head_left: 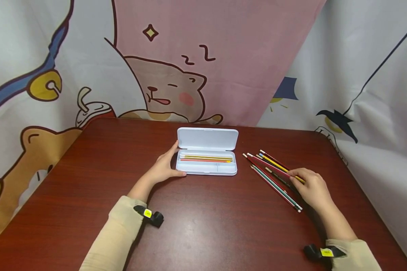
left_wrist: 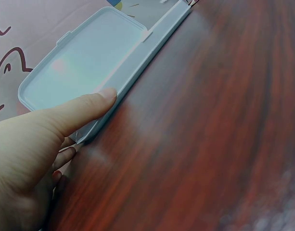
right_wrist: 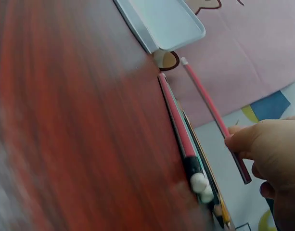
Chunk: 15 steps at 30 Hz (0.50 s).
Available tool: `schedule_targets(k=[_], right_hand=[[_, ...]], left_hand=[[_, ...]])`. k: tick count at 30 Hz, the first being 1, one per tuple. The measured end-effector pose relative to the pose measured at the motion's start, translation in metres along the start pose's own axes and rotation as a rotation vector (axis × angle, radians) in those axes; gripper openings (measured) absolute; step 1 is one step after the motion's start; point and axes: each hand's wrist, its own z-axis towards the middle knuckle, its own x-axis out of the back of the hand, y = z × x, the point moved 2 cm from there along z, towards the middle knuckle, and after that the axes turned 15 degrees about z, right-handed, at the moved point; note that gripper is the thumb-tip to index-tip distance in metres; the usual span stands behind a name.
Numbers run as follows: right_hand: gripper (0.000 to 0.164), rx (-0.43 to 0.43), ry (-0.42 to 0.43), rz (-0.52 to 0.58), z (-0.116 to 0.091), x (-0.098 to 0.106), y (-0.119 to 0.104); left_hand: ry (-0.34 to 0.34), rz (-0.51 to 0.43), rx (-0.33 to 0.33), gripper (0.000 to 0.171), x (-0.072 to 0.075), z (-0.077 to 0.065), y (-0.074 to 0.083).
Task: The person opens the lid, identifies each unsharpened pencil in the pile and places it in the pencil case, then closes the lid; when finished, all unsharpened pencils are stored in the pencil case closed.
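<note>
A white pencil case [head_left: 195,168] lies with its lid [head_left: 207,139] raised, and several pencils [head_left: 205,160] rest in its long compartment. My left hand [head_left: 160,168] holds the case by its left end; in the left wrist view the thumb [left_wrist: 92,107] presses the front wall and the other fingers are partly hidden. On the right, my right hand [head_left: 312,187] pinches a red pencil [right_wrist: 205,96] between thumb and fingertips. That pencil is tilted up off the table, its white end toward the case. Beneath and beside it lie several loose pencils [head_left: 274,187].
The brown wooden table [head_left: 203,214] carries the case and pencils. Behind it hangs a printed cloth [head_left: 244,56] with cartoon animals. The case's front compartment has a divider near the right. Each wrist wears a small black camera [head_left: 156,218].
</note>
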Motion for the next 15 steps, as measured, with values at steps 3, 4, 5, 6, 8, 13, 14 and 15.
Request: schedule_targets(k=[3,4,5,6,8,13,14,15], right_hand=[[0.017,0.041,0.012,0.01,0.003,-0.003,-0.007],[0.017,0.053,0.012,0.012,0.004,-0.004,-0.009],[0.019,0.067,0.013,0.019,0.005,-0.005,-0.012],[0.019,0.083,0.012,0.021,0.006,-0.007,-0.015],[0.02,0.111,0.007,0.03,0.009,-0.012,-0.02],[0.023,0.164,-0.004,0.055,0.016,-0.026,-0.03],[0.023,0.177,-0.004,0.059,0.018,-0.029,-0.032],[0.023,0.19,-0.003,0.065,0.02,-0.032,-0.034]], left_hand=[[-0.001,0.001,0.006,0.12,-0.001,0.0,0.0],[-0.001,-0.001,0.005,0.12,-0.001,0.0,0.0],[-0.001,-0.003,0.004,0.12,-0.001,0.0,0.0],[-0.001,-0.003,0.002,0.12,-0.001,0.0,0.0],[-0.003,-0.007,0.005,0.12,-0.001,0.0,0.0],[-0.004,-0.004,0.008,0.12,-0.001,0.0,-0.001],[-0.004,-0.002,0.008,0.12,-0.001,0.0,-0.001],[-0.003,-0.001,0.008,0.12,-0.001,0.0,-0.001]])
